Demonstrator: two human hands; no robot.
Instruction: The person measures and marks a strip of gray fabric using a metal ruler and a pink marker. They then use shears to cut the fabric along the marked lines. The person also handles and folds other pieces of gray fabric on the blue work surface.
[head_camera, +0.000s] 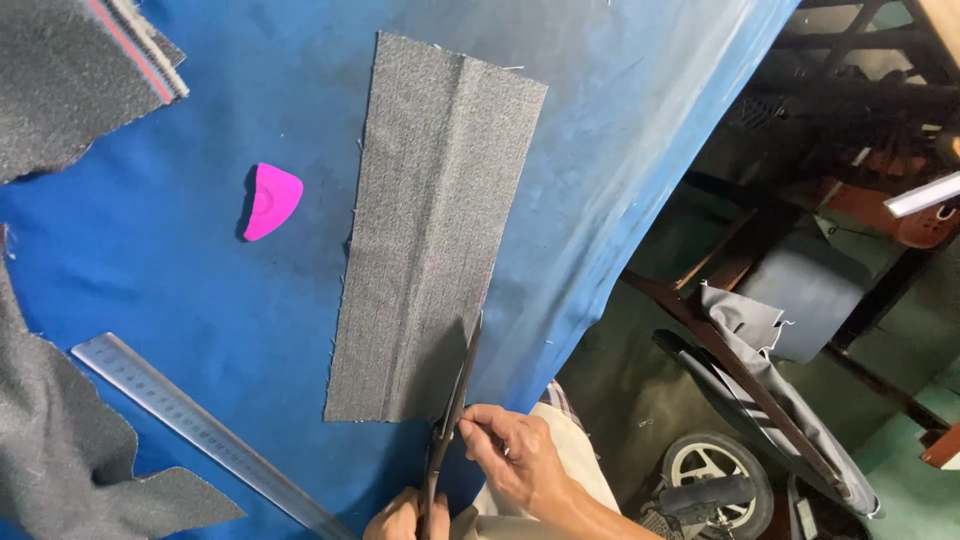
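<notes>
A long grey fabric piece (430, 230) with a lengthwise crease lies on the blue cloth-covered table (200, 290). Dark scissors (455, 390) point up into the piece's near right edge, blades on the fabric. My left hand (400, 520), half cut off by the bottom edge, grips the scissor handles. My right hand (510, 455) sits just right of the blades, its fingertips pinching the fabric's near corner beside them.
A pink triangular tailor's chalk (270, 200) lies left of the piece. A metal ruler (200, 430) runs diagonally at lower left. Grey fabric scraps (60, 80) lie at the top left and bottom left. Beyond the table's right edge are wooden frames, cloth and a wheel (715, 475).
</notes>
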